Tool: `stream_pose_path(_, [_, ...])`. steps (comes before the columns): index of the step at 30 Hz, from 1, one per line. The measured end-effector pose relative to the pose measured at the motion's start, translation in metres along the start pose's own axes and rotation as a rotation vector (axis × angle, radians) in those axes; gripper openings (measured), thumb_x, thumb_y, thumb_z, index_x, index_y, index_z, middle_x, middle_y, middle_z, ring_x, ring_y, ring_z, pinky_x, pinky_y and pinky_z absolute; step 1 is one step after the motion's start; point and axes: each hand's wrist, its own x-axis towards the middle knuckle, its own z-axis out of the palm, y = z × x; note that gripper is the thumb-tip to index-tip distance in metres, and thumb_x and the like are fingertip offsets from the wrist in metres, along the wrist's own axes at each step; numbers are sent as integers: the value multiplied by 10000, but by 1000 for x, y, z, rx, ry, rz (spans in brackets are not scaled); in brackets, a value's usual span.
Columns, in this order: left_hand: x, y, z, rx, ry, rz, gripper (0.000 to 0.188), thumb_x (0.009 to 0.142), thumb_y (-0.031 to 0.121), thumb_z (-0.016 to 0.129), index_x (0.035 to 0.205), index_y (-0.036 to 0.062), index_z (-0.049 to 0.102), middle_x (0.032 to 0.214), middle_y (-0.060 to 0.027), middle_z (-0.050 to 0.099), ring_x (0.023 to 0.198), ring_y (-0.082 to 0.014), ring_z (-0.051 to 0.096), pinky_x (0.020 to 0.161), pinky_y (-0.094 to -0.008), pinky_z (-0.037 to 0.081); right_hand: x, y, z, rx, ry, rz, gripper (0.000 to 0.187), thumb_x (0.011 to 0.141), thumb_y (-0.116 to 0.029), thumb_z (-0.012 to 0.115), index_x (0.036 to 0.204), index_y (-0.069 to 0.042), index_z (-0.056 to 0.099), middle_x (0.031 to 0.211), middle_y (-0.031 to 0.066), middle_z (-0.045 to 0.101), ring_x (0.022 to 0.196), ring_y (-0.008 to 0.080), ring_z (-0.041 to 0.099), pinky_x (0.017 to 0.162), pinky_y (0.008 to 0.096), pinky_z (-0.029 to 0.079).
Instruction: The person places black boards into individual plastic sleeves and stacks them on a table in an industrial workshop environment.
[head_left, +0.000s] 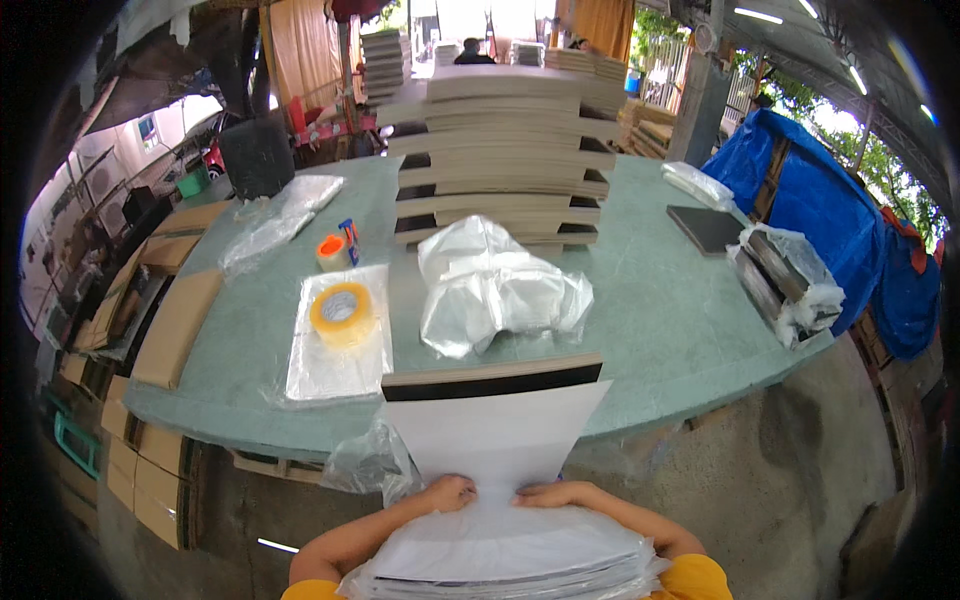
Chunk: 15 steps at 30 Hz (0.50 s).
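A stack of white sheets (495, 425) slants up in front of me against the near edge of the table, its far end showing a dark band and a pale board edge. My left hand (450, 492) is closed, fingers curled on clear plastic at the stack's left side. On the right side, my right hand (548, 494) is closed on the plastic too, its fingertips partly hidden. Close to my body, a clear plastic bag (500, 550) covers a bundle of sheets between my forearms. Whether this bundle and the slanting stack are one piece, I cannot tell.
Crumpled clear plastic (495, 290) lies mid-table before a tall stack of boards (500, 150). To its left, a tape roll (341, 312) rests on flat plastic bags (310, 370), near an orange tape roll (332, 252). Plastic-wrapped bundles (785, 280) sit at the right edge.
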Motion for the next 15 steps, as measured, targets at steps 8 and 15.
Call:
stream_pose_path(8, [4,204,-167,-495,722,492,438,747,173,624,1137,58,461,826,-16,534,709,-131,524,684,-277,435,-125,-181,-63,521,633,-581,276,732,-162,663,950,-11,587,926,52,589,856,122,526,774,258,416])
stream_pose_path(15, [-41,204,-205,-630,601,56,622,592,18,734,1147,54,456,705,29,497,653,-27,463,607,-167,382,-162,-158,-68,521,788,-748,222,723,-145,657,877,6,606,817,43,613,769,95,556,688,234,444])
